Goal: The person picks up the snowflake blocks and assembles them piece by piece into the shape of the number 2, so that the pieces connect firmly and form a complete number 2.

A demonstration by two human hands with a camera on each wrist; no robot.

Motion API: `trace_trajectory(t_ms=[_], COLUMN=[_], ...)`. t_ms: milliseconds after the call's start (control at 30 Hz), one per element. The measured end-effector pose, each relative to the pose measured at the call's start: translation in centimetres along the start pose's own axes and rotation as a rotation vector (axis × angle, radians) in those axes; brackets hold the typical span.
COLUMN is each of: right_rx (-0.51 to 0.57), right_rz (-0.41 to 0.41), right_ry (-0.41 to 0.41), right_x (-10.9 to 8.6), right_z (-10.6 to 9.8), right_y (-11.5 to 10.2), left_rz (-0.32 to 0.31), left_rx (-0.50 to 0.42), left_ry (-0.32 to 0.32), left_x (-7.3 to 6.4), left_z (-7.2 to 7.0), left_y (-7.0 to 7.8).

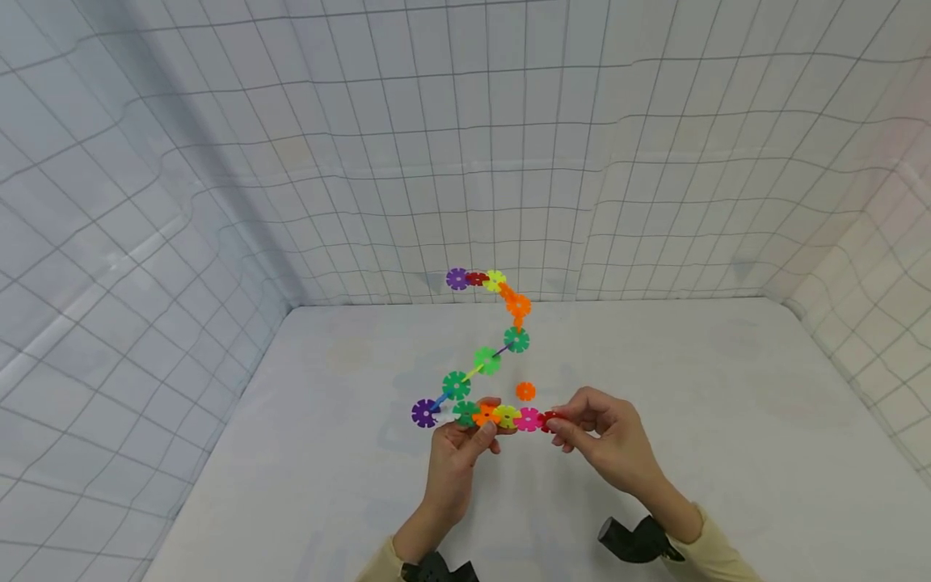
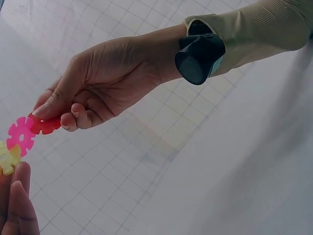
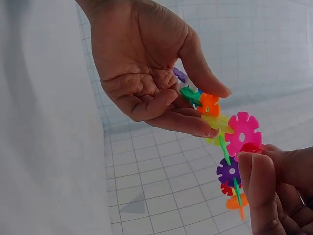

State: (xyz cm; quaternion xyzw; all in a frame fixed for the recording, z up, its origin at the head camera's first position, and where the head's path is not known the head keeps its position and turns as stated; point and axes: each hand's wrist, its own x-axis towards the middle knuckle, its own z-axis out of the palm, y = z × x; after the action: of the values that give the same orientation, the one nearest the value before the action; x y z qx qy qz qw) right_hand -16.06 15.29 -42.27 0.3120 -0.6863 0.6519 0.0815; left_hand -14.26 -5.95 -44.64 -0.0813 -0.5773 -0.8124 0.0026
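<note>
A zigzag chain of notched plastic snowflake discs (image 1: 456,385) lies on the white table, its near end lifted between both hands. My left hand (image 1: 452,469) pinches the chain at an orange disc (image 1: 485,415), thumb in front and fingers behind. Right of that disc come a yellow disc (image 1: 507,417) and a pink disc (image 3: 243,133). My right hand (image 1: 614,443) pinches a red disc (image 2: 45,125) at the chain's end, against the pink disc. Fingertips partly hide the red disc, so how deep its slot sits cannot be told.
A single orange disc (image 1: 526,391) lies apart, just beyond the hands. The chain's far end, a purple disc (image 1: 457,279), is near the table's back edge. Gridded white sheeting (image 1: 465,162) stands behind and at both sides. Black wrist cameras (image 1: 638,540) sit at the cuffs.
</note>
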Motion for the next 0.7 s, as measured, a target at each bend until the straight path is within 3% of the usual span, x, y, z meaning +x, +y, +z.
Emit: trace_trajectory(t_ms=[233, 533, 700], right_rx=[-0.039, -0.064, -0.013], right_rz=[-0.029, -0.001, 0.012], right_ry=[0.005, 0.015, 0.020], right_x=[0.13, -0.03, -0.09], right_z=[0.13, 0.27, 0.62], right_y=[-0.47, 0.00, 0.28], left_rz=[0.027, 0.037, -0.009], left_rx=[0.003, -0.014, -0.062], left_ry=[-0.026, -0.040, -0.031], left_x=[-0.06, -0.18, -0.15], left_z=[-0.12, -0.14, -0.07], left_y=[-0.03, 0.00, -0.14])
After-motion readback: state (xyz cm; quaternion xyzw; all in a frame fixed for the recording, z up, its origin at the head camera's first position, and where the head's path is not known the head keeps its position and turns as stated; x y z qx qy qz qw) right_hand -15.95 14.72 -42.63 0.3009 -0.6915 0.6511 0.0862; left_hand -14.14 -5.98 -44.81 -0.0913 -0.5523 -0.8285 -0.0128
